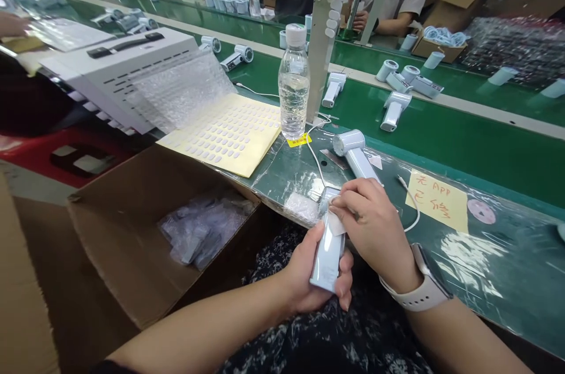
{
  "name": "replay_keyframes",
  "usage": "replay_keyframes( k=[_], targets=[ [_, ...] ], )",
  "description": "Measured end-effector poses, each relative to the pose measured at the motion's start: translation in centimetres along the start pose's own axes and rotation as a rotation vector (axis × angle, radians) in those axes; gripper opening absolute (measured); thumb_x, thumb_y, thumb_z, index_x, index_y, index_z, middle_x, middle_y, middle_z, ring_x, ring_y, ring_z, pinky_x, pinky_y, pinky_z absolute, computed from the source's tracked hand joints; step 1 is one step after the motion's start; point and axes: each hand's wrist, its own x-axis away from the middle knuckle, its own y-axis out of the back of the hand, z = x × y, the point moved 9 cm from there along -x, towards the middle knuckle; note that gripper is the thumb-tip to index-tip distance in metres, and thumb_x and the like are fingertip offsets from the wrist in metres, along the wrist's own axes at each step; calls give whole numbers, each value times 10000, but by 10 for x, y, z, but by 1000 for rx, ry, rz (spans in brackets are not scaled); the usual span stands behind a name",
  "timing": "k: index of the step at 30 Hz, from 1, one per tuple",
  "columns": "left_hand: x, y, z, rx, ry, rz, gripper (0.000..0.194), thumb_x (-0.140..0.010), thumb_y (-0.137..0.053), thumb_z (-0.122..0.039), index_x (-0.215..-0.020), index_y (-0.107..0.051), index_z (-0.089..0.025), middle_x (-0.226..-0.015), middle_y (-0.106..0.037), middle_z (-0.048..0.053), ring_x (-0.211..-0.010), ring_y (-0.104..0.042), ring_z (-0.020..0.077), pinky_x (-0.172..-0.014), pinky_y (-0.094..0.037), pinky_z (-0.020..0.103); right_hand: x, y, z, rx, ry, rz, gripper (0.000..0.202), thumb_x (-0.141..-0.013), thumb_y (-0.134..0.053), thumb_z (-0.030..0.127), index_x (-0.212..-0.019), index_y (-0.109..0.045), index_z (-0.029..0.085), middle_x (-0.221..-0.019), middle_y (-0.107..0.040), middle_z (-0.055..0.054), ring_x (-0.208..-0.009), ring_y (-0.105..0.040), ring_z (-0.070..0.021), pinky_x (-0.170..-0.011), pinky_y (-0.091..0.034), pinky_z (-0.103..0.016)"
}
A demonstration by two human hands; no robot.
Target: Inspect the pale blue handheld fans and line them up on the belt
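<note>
My left hand [315,277] is wrapped around the flat handle of a light-blue handheld device [327,259], held tilted over my lap at the table's edge. Over its upper end, my right hand [368,218] pinches a small white piece [336,224] and presses it against the surface. Whether that piece is a cloth or a sticker, I cannot tell. The device's head is partly covered by my right fingers. Just beyond them, a similar device with a round head [353,147] lies on the table. A small bubble-wrap piece [302,207] is beside the held device.
A water bottle [294,88] stands by a metal post. Left of it lies a yellow sheet of white stickers [225,132]. An open carton [119,232] holds clear plastic bags. Behind, the green conveyor [362,109] carries several devices; co-workers stand across it. A white cable [415,209] lies right.
</note>
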Motion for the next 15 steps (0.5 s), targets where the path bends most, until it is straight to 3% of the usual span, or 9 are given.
replay_keyframes(
  k=[5, 10, 15],
  targets=[
    [3, 0, -6, 8, 16, -43, 623, -932, -304, -663, -761, -608, -147, -583, -552, -3, -359, -453, 111, -385, -466, 273, 4, 5, -2, 3, 20, 13, 221, -898, -552, 119, -704, -596, 214, -873, -617, -61, -869, -575, -238, -778, -490, -407],
    [5, 2, 0, -82, 96, 1, 760, -903, -213, -734, -638, -594, -133, -431, -490, 16, -343, -466, 129, -406, -464, 269, 19, 19, -12, -16, -52, -42, 222, -891, -560, 127, -689, -590, 214, -875, -630, -51, -842, -596, -217, -737, -482, -365],
    [2, 5, 9, -118, 92, 36, 795, -888, -175, -758, -652, -604, -131, -412, -544, 52, -352, -541, 166, -399, -471, 276, 11, 15, -4, -12, -43, -29, 217, -863, -571, 91, -679, -585, 205, -881, -633, -59, -848, -590, -215, -746, -479, -368]
  ],
)
